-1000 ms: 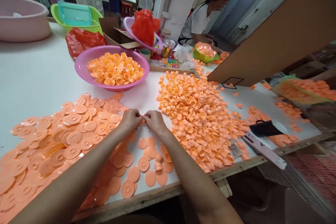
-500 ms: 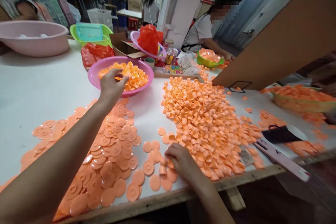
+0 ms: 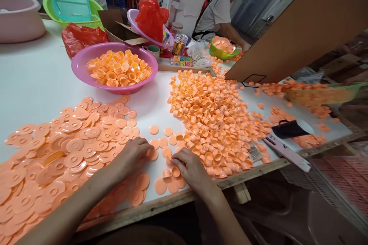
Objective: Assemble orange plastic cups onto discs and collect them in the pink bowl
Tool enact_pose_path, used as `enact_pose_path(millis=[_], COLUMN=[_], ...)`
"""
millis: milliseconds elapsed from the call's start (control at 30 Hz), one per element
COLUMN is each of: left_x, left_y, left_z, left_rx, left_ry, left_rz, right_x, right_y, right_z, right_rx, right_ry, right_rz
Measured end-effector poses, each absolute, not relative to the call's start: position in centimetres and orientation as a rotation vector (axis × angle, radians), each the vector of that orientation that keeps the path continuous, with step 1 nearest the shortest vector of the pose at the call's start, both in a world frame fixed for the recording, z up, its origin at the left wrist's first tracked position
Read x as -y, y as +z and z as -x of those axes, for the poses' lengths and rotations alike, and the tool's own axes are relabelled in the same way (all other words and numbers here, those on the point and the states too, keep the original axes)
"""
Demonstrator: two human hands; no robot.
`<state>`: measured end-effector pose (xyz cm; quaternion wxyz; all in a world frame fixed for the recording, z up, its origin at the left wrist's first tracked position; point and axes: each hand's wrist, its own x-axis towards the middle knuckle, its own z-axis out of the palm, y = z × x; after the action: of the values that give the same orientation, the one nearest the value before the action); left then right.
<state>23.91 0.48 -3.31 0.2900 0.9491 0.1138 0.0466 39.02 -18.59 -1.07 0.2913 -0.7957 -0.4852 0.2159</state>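
We see a workroom with a white table (image 3: pixel 31 72), which has a wooden front edge. At the far left stands a big pink tub (image 3: pixel 17 19). In front of it, nearer to us, a wide pile of flat orange discs (image 3: pixel 71 149) spreads over the table. Behind this pile we find a green basket (image 3: pixel 93 21), a red plastic bag (image 3: pixel 83 38) and then a purple bowl (image 3: pixel 80 65), filled with small orange cups (image 3: pixel 120 69). The left hand (image 3: pixel 130 157) is at the right border of the disc pile, its fingers bent downward, with the tips at one disc (image 3: pixel 153 154); if they pinch it, we cannot tell. Between the two hands lie some loose discs (image 3: pixel 153 129), apart from the pile. The right hand (image 3: pixel 191 168) is low above a few discs and cups, its thumb and first finger close together; we cannot tell if something is held there. Just beyond it is a large heap of cups (image 3: pixel 212 122). Behind the heap, a person in a white shirt (image 3: pixel 214 15) reaches near a green bowl (image 3: pixel 222 55). Further right, a brown cardboard sheet (image 3: pixel 301 26) leans over the table.
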Motion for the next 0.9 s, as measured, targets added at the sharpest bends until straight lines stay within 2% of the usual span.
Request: enact_pose_path(millis=[367,733,900], left_x=[-0.1,2.7,2.3], left_y=[-3.4,-2.3,-3.1], left_z=[-21.9,-24.8,-24.9], left_rx=[-0.513,-0.551,-0.678], left_ry=[0.377,0.022,0.100], left_rz=[-2.308,-2.356,-2.300], right_x=[18.0,17.7,16.7], right_y=[-2.1,-2.1,-2.2], right_z=[-38.4,-38.8,-38.8], right_rx=[1.196,0.915,0.668], right_ry=[0.558,0.496,0.657], right_rz=[2.048,1.999,1.889])
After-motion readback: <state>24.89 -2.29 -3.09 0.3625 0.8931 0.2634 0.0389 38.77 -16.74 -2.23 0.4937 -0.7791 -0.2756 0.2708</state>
